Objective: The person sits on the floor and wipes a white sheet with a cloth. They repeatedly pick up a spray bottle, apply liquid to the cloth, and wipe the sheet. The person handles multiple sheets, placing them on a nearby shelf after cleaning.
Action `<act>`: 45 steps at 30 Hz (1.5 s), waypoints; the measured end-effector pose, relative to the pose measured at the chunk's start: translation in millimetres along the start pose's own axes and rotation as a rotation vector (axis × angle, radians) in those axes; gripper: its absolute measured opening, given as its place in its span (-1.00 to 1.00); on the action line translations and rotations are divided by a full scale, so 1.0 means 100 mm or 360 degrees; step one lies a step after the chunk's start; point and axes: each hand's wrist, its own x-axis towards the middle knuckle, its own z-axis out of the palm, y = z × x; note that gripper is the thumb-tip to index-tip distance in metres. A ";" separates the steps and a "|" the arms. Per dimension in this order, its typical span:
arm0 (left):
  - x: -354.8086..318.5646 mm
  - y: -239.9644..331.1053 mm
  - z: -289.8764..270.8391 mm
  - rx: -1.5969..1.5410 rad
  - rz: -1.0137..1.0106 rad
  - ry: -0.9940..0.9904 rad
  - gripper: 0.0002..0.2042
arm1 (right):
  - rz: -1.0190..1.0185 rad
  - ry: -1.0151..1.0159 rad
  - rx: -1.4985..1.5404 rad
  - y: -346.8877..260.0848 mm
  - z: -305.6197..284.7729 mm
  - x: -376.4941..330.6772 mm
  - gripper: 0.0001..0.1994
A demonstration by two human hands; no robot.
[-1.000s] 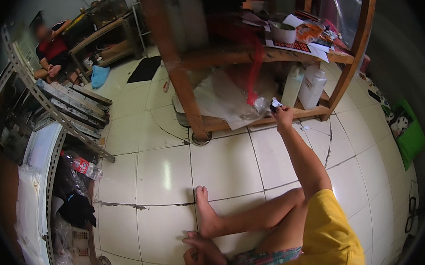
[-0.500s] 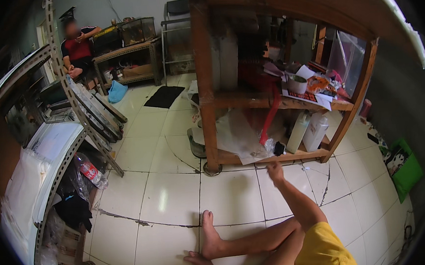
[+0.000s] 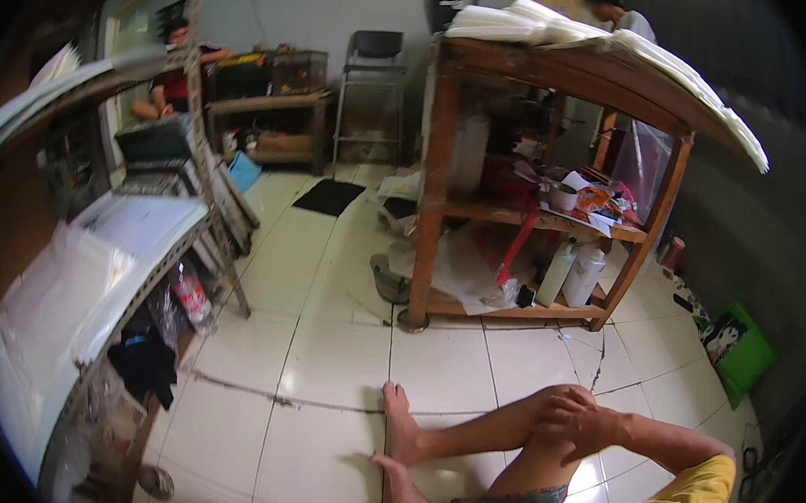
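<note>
Yellow cloth, a sleeve [image 3: 705, 487], fills the lower right corner; from it a bare forearm leads to the right hand [image 3: 576, 422], draped over a raised knee [image 3: 532, 413], fingers loosely extended, no object visible in it. The left hand is out of view. Ahead, on the lower shelf of a wooden rack [image 3: 434, 249], a small dark object [image 3: 525, 295] sits near the front edge, beside a pale bottle [image 3: 556, 273] and a white jug [image 3: 584, 278]. Bumping the rack could knock it off; snagging the dangling red strip [image 3: 519, 243] could drag clutter down.
</note>
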 end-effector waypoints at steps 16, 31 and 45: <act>-1.99 0.05 -0.24 -0.0573 -0.1233 -0.0338 -0.25 | -0.1056 -0.0033 -0.0172 -1.49 -2.72 2.94 -0.43; -1.30 0.01 -0.95 -0.0754 -0.2412 -0.1174 -0.30 | -0.2133 -0.0754 0.0042 -1.63 -0.96 6.10 -0.51; -1.56 2.28 -4.59 -0.0578 -0.2599 0.0250 -0.60 | -0.2030 -0.1919 0.0855 -3.19 -1.71 3.15 -0.57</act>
